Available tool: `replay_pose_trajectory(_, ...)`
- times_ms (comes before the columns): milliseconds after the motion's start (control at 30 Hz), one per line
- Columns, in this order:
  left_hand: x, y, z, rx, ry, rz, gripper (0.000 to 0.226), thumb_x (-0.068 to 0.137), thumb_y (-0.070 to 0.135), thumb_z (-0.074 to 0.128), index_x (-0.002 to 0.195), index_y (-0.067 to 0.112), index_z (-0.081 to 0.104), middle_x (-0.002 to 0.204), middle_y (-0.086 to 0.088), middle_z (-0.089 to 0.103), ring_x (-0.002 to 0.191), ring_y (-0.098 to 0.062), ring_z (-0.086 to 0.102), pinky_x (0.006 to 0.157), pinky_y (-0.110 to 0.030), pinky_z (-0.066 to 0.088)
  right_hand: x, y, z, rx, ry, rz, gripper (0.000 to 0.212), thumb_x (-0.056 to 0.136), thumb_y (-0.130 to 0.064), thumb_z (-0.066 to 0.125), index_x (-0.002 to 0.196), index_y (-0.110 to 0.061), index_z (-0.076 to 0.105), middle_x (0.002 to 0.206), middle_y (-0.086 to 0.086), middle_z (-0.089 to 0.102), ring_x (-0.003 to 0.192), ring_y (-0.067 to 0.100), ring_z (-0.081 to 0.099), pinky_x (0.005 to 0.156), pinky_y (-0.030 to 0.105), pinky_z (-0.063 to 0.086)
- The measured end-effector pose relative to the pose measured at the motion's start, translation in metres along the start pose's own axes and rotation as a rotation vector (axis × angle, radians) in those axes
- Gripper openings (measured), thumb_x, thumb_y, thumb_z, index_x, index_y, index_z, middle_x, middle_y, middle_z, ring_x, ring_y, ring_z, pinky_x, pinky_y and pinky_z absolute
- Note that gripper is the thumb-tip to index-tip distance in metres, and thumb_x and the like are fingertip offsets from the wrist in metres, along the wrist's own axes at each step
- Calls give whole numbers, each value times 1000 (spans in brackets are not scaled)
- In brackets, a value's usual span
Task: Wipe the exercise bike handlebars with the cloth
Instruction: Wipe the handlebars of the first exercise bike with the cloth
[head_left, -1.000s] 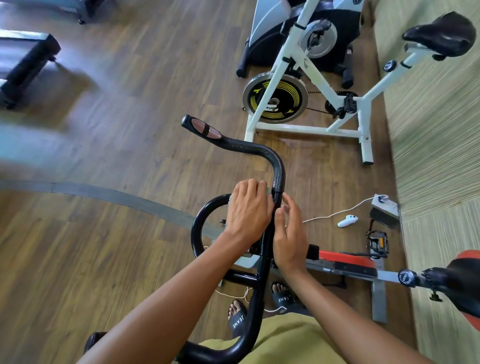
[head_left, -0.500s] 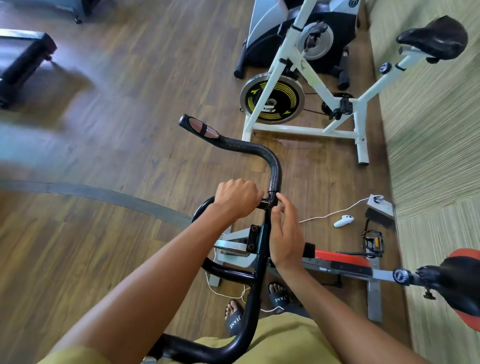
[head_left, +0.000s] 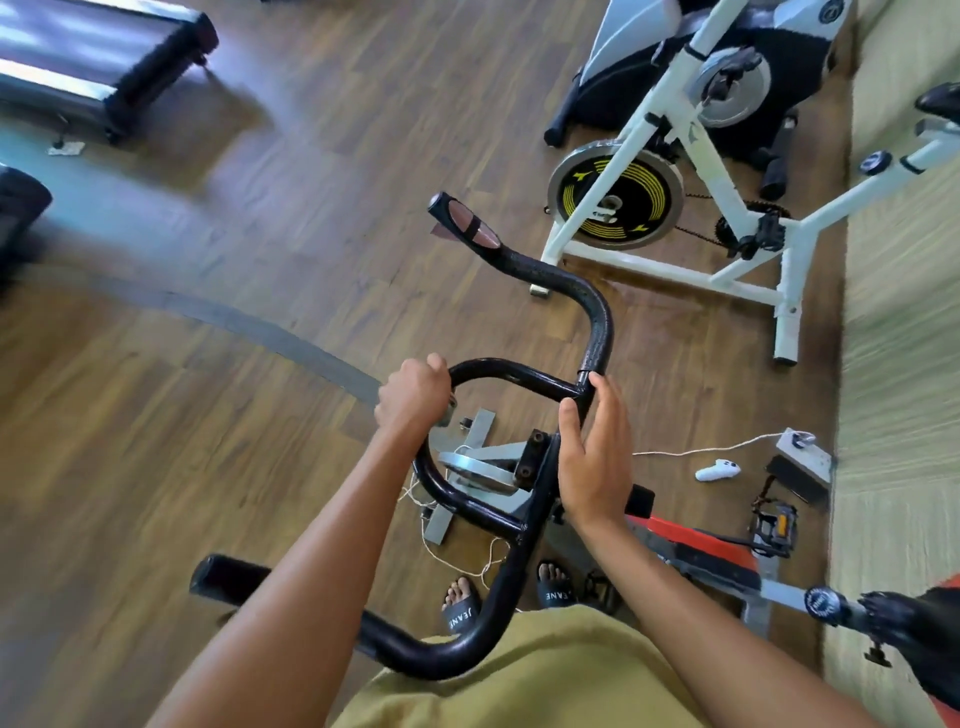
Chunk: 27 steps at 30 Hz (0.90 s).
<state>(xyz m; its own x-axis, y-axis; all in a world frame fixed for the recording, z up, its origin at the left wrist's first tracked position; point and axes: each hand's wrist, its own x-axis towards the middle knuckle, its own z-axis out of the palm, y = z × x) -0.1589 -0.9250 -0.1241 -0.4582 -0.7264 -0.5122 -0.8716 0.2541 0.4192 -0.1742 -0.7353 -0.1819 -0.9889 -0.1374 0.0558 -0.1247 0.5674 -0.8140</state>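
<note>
Wood-plank floor (head_left: 249, 467) is filling most of the view, with a green mat (head_left: 904, 312) running along its right edge. You are standing over the black handlebars (head_left: 597, 322), which are sitting in the middle of the view directly in front of you. One end is reaching away toward a white bike (head_left: 636, 137) parked near the mat, and the other is curving back past your olive shirt (head_left: 519, 686).

Your left hand (head_left: 413, 397) is clenching the upper left curve of the bars' inner loop, knuckles up and fingers wrapped under the tube. Whether the cloth is bunched inside that fist cannot be told.

Your right hand (head_left: 595, 457) is lying loose along the centre bar. Its fingers are nearly straight, with the tips touching the joint where the loop is meeting the bar, and the thumb is resting on the tube. It is gripping nothing.

Your sandalled feet (head_left: 460, 613) are showing below the bars, beside a thin white cord on the floor. To the right, a white controller (head_left: 717, 470) is lying near a power strip (head_left: 802, 449). A dark bench (head_left: 104, 62) is standing at the upper left, blurred.
</note>
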Motion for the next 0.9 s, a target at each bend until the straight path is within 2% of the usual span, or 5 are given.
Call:
replay_pose_trajectory(100,-9,-14,1,-133,32,-79,37,100,34,32,100,6,55,100,-17,52,95,-33,46,85,-39,37,0,1,0,7,-31,-13,52,102,-47,41,147,-21,38,154,1,41,142,16,37,113,37,38)
replay_pose_trajectory(300,-34,-53,33,-838,118,-446,42,84,40,34,90,10,62,98,-22,69,92,-41,68,91,-57,53,5,5,-5,15,-138,-19,57,101,-42,46,151,-19,32,153,4,40,136,18,41,98,19,34)
replay_pose_trajectory(467,-95,-38,62,-1319,229,-743,36,100,28,30,96,4,57,96,-18,62,73,-27,58,66,-35,49,5,4,-6,40,-183,-6,58,102,-39,47,153,-19,28,156,4,38,136,18,41,96,19,34)
replay_pose_trajectory(700,-116,-29,62,-1563,91,-783,42,102,42,37,77,11,51,92,-14,64,78,-27,60,75,-38,54,5,9,-5,52,-202,-15,60,101,-44,43,154,-24,24,159,2,34,143,20,36,113,43,39)
replay_pose_trajectory(900,-119,-31,65,-1476,39,-704,52,98,60,41,96,11,55,98,-14,66,92,-30,65,90,-47,52,4,6,-7,43,-210,-11,58,102,-44,41,154,-24,24,160,1,32,143,20,35,109,42,40)
